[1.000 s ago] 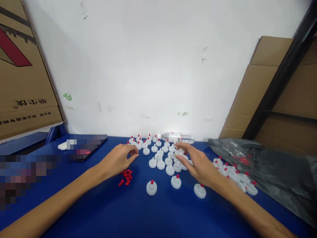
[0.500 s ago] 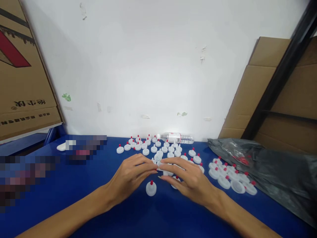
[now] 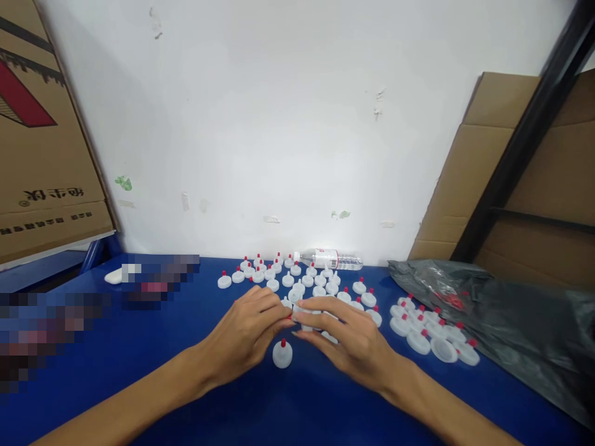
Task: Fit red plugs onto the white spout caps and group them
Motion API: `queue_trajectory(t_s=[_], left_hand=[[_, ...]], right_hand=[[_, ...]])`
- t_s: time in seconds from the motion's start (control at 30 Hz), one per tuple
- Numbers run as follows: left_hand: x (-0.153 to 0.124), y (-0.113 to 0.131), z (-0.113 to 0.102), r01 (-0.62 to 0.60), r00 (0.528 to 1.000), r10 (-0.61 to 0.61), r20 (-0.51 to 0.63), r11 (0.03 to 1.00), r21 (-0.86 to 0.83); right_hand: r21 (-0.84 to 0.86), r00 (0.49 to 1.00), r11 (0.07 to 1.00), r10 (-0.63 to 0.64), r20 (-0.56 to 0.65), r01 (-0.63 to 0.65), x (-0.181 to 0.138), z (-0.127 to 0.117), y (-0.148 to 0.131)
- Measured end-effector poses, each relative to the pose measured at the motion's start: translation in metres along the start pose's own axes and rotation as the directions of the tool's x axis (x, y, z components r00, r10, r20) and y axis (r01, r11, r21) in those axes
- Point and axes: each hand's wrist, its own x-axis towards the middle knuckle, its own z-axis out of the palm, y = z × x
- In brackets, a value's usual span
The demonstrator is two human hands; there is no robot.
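Both forearms reach in over the blue table (image 3: 297, 412) from its near edge, one from each side, slanting inward so that the two hands meet almost fingertip to fingertip near the middle. The left hand (image 3: 248, 325) arches with its knuckles up and its fingers bunched narrow, thumb underneath, pinching a small red cap (image 3: 290, 316) of which only a sliver shows. The right hand (image 3: 356, 337) mirrors it, wrist low, fingers bent and a little spread above the thumb, holding a white nozzle lid (image 3: 303, 308), largely hidden behind those fingers. I can't tell from here whether cap and lid are joined, but they are right beside each other.

Just below the fingertips, a red-tipped lid (image 3: 282, 355) stands upright. Beyond the hands, more lids (image 3: 273, 285) spread toward a clear bottle (image 3: 328, 258) lying by the wall (image 3: 279, 124), and past the right wrist another group (image 3: 418, 342) sits beside a grey plastic bag (image 3: 511, 328).
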Motion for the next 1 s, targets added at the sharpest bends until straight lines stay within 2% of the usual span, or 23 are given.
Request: queue_trajectory(t_s=[0.1, 0.17, 0.23, 0.27, 0.3, 0.33, 0.4, 0.43, 0.5, 0.73, 1.0], left_hand=[[0.003, -0.011, -0.009, -0.003, 1.000, 0.004, -0.004, 0.995, 0.103], [0.004, -0.023, -0.018, 0.029, 0.999, -0.023, -0.031, 0.983, 0.184], [0.003, -0.037, -0.028, 0.121, 0.993, -0.112, -0.048, 0.949, 0.292], [0.002, -0.043, -0.033, 0.199, 0.979, -0.202, -0.029, 0.916, 0.349], [0.001, -0.050, -0.037, 0.292, 0.945, -0.327, 0.016, 0.864, 0.410], [-0.001, -0.055, -0.040, 0.381, 0.885, -0.461, 0.066, 0.799, 0.464], [-0.006, -0.065, -0.042, 0.461, 0.746, -0.643, 0.175, 0.688, 0.561], [-0.009, -0.068, -0.042, 0.461, 0.695, -0.684, 0.219, 0.659, 0.594], [-0.014, -0.074, -0.038, 0.433, 0.651, -0.705, 0.281, 0.649, 0.625], [-0.023, -0.082, -0.028, 0.395, 0.653, -0.662, 0.368, 0.713, 0.579], [-0.018, -0.080, -0.032, 0.406, 0.683, -0.638, 0.354, 0.736, 0.541]], right_hand=[[-0.104, 0.993, 0.990, 0.099, 0.062, -0.092, 0.002, -0.002, 0.011], [-0.155, 0.982, 0.973, 0.181, 0.052, -0.171, 0.000, -0.007, 0.023], [-0.180, 0.963, 0.949, 0.269, 0.027, -0.260, -0.003, -0.015, 0.037], [-0.193, 0.949, 0.933, 0.314, 0.020, -0.305, -0.005, -0.020, 0.045], [-0.214, 0.933, 0.912, 0.359, 0.010, -0.349, -0.008, -0.024, 0.054], [-0.240, 0.918, 0.891, 0.396, -0.002, -0.385, -0.011, -0.028, 0.062], [-0.308, 0.897, 0.852, 0.441, -0.012, -0.423, -0.017, -0.034, 0.077], [-0.344, 0.888, 0.832, 0.459, -0.014, -0.435, -0.019, -0.036, 0.083], [-0.406, 0.871, 0.796, 0.491, 0.001, -0.449, -0.024, -0.037, 0.095], [-0.437, 0.843, 0.771, 0.536, 0.050, -0.464, -0.032, -0.038, 0.111], [-0.455, 0.823, 0.733, 0.568, -0.001, -0.506, -0.034, -0.041, 0.116]])
